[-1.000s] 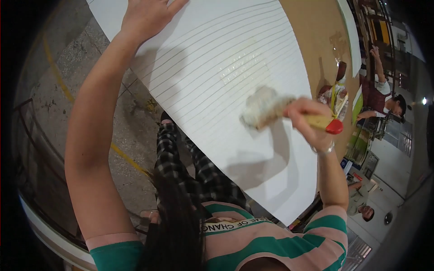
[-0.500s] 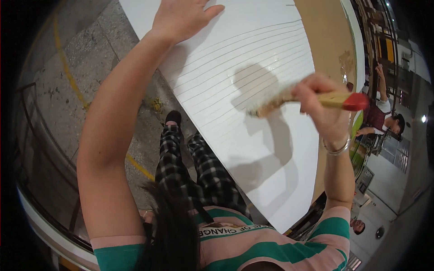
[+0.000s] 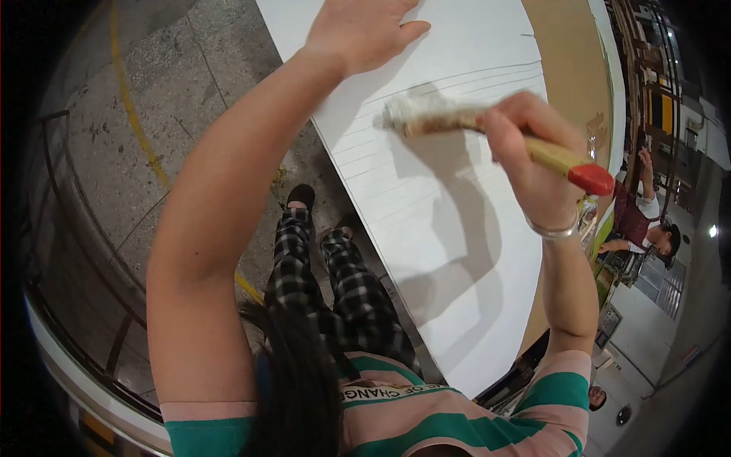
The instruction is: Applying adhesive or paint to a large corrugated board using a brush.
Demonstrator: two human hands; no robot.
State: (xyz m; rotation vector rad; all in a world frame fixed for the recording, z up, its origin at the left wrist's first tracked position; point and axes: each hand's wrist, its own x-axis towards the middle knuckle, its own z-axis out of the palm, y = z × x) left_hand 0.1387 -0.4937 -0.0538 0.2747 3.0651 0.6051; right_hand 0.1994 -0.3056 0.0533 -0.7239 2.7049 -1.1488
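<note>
While a grey concrete floor (image 3: 221, 84) spreads along our left, crossed by a worn yellow line (image 3: 142, 137), a large white sheet (image 3: 403, 206) takes up the middle, its near end narrowing toward our striped shirt (image 3: 457, 419). Thin grey lines (image 3: 495, 78) run side by side across its upper part. Past its right edge we see a tan surface (image 3: 575, 76), and left of its lower part our plaid trousers (image 3: 365, 297). A wide brush (image 3: 449, 122) is over the upper half of the sheet, its pale bristles to the left and its yellowish handle ending in red; the bristles are blurred, and we cannot tell whether they touch. Our left hand (image 3: 365, 34) lies palm down on the sheet, thumb stretched away from the fingers, which run out of view. Our right hand (image 3: 537, 145) is wrapped around the brush's handle. A silvery bracelet (image 3: 552, 231) circles the right wrist.
</note>
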